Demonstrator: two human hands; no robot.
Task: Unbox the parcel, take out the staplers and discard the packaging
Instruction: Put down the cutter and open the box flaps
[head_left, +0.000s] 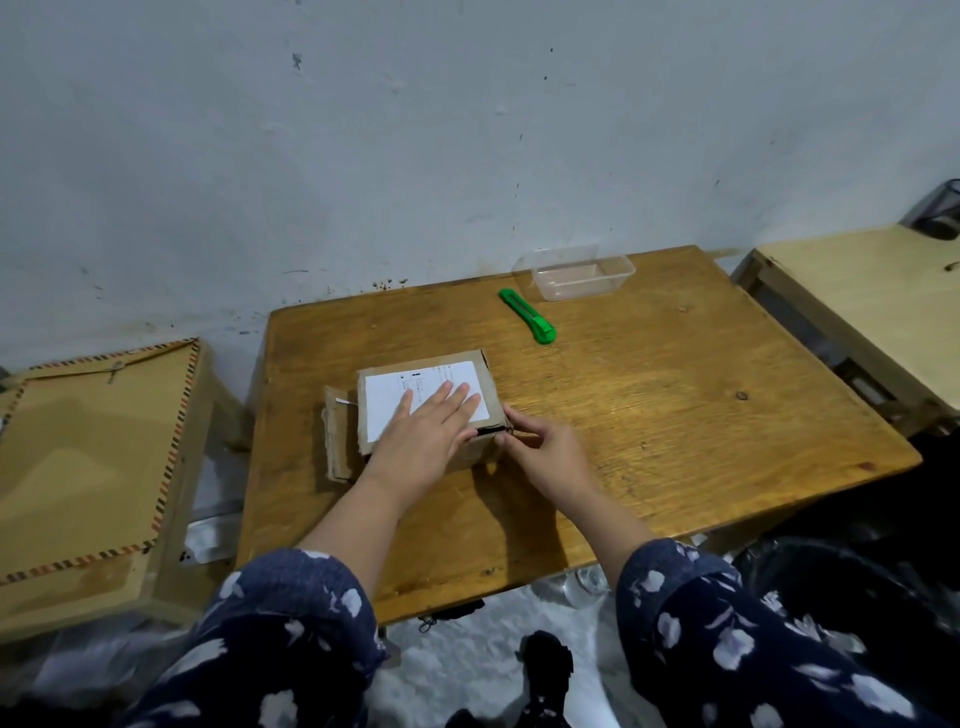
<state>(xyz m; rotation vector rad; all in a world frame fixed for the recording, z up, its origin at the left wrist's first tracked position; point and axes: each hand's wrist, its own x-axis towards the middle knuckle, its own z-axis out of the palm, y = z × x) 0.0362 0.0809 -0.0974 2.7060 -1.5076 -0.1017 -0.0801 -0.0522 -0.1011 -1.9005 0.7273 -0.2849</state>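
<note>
- wooden table (649, 415): against the wall, carries everything below
- side furniture: low wooden stool (93, 467) with patterned trim off the table's left edge, paler bench (872, 312) off its right edge, neither touching the parcel
- cardboard parcel (457, 379): sits left of table centre, nearer the front edge than the back; roughly boxy, long axis runs left-right, slightly skewed so the right end is a bit further back; top face up with a white shipping label (395, 400) on it, print toward the far side
- loose cardboard flap (337, 441): sticks out on the parcel's left side, lying flat on the table
- left hand (426, 431): palm down flat on the parcel top, fingers straight and together pointing toward the far right, pressing over the label; forearm comes in from the front edge
- right hand (545, 447): at the parcel's near right corner, fingers curled, fingertips pinching the top edge where a dark gap shows under the lid; wrist low to the table
- clear plastic tub (582, 273): near the back edge, right of centre, open side up, well apart from the parcel
- green box cutter (527, 316): just in front of the tub, lying diagonal, thick end toward the front right, thin end toward the back left; neither hand on it
</note>
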